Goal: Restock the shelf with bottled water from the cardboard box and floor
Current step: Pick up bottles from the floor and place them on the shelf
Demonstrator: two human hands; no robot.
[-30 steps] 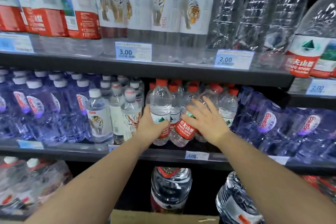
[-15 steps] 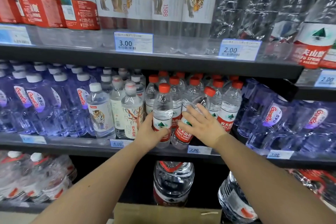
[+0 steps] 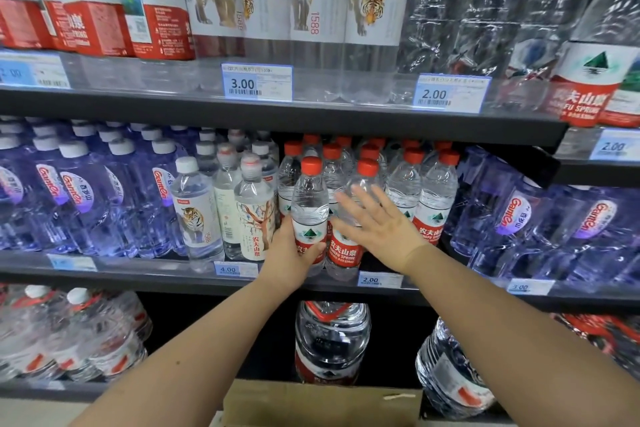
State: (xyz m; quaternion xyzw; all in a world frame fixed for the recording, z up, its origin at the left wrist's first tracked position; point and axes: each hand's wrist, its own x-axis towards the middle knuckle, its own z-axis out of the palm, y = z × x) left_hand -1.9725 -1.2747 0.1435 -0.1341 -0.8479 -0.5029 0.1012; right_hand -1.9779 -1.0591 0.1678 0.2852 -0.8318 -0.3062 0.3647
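- A dark retail shelf unit [image 3: 311, 121] fills the view, its tiers packed with bottled water and fronted by price tags, including a "2.00" tag [image 3: 379, 279] under the red-capped row.
- Purple-tinted Ganten bottles [image 3: 86, 191] crowd the middle tier at both ends; tiger-label bottles [image 3: 195, 215] stand beside the red-capped stock.
- A large handled jug [image 3: 332, 340] sits on the tier below, above the top edge of a cardboard box [image 3: 322, 406].
- The left hand [image 3: 291, 253] wraps the lower part of an upright red-capped Nongfu Spring bottle [image 3: 309, 204] at the shelf's front edge, fingers curled over its red label.
- The right hand [image 3: 381, 222] lies spread, palm flat against the neighbouring red-capped bottle [image 3: 346, 250], gripping nothing.
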